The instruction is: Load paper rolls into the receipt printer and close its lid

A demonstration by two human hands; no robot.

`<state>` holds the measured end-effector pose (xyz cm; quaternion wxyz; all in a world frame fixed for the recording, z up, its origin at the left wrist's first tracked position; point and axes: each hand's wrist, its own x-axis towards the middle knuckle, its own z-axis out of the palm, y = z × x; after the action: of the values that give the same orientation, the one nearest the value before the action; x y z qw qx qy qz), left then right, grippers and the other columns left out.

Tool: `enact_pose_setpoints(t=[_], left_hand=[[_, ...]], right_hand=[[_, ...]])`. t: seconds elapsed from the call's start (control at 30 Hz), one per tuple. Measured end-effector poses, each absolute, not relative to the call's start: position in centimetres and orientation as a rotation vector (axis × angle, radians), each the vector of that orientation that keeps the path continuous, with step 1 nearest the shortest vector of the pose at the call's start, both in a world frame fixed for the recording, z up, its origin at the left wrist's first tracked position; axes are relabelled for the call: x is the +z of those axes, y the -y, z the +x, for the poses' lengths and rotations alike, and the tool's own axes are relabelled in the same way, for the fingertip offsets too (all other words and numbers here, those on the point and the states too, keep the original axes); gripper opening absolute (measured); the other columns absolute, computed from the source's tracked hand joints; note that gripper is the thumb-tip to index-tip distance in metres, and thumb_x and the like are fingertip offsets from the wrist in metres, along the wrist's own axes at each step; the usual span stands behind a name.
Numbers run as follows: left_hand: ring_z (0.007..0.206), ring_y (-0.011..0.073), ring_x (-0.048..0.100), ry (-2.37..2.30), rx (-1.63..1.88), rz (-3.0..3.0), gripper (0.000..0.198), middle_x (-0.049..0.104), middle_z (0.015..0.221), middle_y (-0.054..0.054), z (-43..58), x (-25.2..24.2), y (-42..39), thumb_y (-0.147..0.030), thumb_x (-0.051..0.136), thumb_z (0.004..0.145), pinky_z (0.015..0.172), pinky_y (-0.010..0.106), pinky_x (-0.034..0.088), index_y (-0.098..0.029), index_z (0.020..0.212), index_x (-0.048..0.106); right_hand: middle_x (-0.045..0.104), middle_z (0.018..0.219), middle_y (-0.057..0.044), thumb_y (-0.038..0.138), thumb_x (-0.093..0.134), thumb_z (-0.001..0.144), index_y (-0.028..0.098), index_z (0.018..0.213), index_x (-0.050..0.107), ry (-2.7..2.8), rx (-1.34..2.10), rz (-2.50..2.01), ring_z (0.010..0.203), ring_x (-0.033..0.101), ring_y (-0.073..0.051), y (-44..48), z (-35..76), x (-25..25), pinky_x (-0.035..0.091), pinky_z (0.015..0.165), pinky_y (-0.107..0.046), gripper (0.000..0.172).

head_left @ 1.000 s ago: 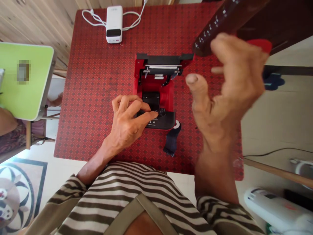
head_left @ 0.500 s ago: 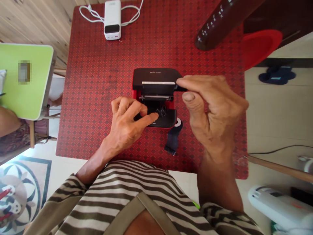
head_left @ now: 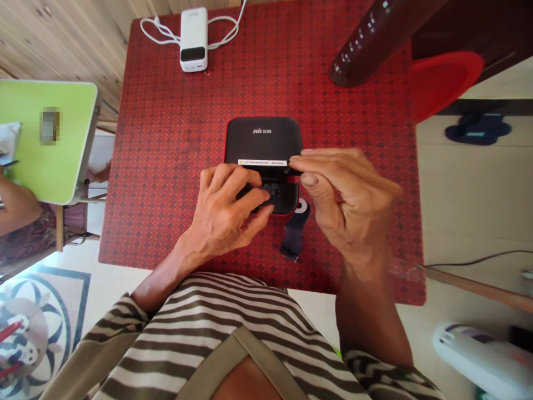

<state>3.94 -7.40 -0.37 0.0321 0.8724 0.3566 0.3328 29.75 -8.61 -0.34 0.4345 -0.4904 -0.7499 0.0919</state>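
A small black and red label printer (head_left: pixel 266 122) sits on the table, with its hinged black lid (head_left: pixel 262 145) tilted partly down. A gap still shows between the lid and the front part. At the lid's right front corner, the bent fingers and thumb of my right hand (head_left: pixel 353 203) pinch its edge. My left hand (head_left: pixel 231 205) grips the printer's front part, fingers curled over the top and thumb at the front edge. Its fingers hide much of the inside. Just right of the printer lies a dark blue ribbon roll (head_left: pixel 296 230) with a white core, its end trailing toward me.
A white power bank (head_left: pixel 194 41) with a coiled white cable lies at the back left of the red patterned table (head_left: pixel 166 122). A dark brown post (head_left: pixel 353 61) slants over the back right. Beside a green table (head_left: pixel 54 166) at left, another person's arm shows.
The lid has swung down toward the front, carried by my right hand, which moved left and lower. My left fingers have drawn closer together on the front part. The view shifted slightly.
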Motion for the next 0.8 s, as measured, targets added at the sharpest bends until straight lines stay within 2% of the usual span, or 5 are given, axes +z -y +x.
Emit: enact_pose_setpoints(t=[0.1,0.37,0.5,0.63,0.8], left_hand=[[0.117,0.0304,0.073,-1.112,1.012,2.726,0.021,0.091,0.115,0.007,4.6,-0.1,7.5,-0.034,0.078,0.131,0.105,0.048,0.051,-0.024,0.115,0.087],[0.121,0.0324,0.072,-1.117,0.917,2.806,0.024,0.089,0.117,0.009,5.0,0.0,7.3,-0.032,0.07,0.135,0.112,0.051,0.051,-0.025,0.131,0.092],[0.123,0.0314,0.07,-1.146,0.822,2.848,0.024,0.087,0.12,0.008,5.0,0.0,7.6,-0.026,0.07,0.134,0.114,0.051,0.051,-0.029,0.146,0.091],[0.124,0.0301,0.069,-1.162,0.743,2.871,0.038,0.085,0.121,0.007,5.1,0.0,7.9,-0.017,0.068,0.133,0.114,0.05,0.05,-0.034,0.162,0.085],[0.123,0.0296,0.07,-1.115,0.755,2.917,0.031,0.084,0.119,0.008,5.1,0.4,7.8,-0.018,0.065,0.135,0.114,0.048,0.051,-0.027,0.154,0.087]], right_hand=[[0.101,0.129,-0.005,0.036,0.064,0.133,0.041,0.136,0.094,1.878,0.213,-1.219,0.128,0.095,-0.037,8.5,29.8,-0.3,0.076,0.114,-0.065,0.03],[0.1,0.129,-0.004,0.03,0.065,0.132,0.043,0.138,0.095,1.885,0.209,-1.192,0.127,0.095,-0.036,7.6,29.9,0.8,0.074,0.117,-0.064,0.033],[0.1,0.129,-0.004,0.028,0.066,0.131,0.043,0.138,0.095,1.895,0.2,-1.179,0.126,0.095,-0.037,7.6,29.8,0.9,0.074,0.117,-0.064,0.033],[0.1,0.132,-0.004,0.032,0.063,0.133,0.042,0.14,0.094,1.894,0.211,-1.207,0.131,0.095,-0.037,8.1,29.9,0.4,0.075,0.117,-0.065,0.034],[0.101,0.133,-0.005,0.031,0.066,0.131,0.042,0.142,0.095,1.885,0.239,-1.158,0.132,0.095,-0.038,8.3,30.1,-0.2,0.077,0.117,-0.066,0.033]])
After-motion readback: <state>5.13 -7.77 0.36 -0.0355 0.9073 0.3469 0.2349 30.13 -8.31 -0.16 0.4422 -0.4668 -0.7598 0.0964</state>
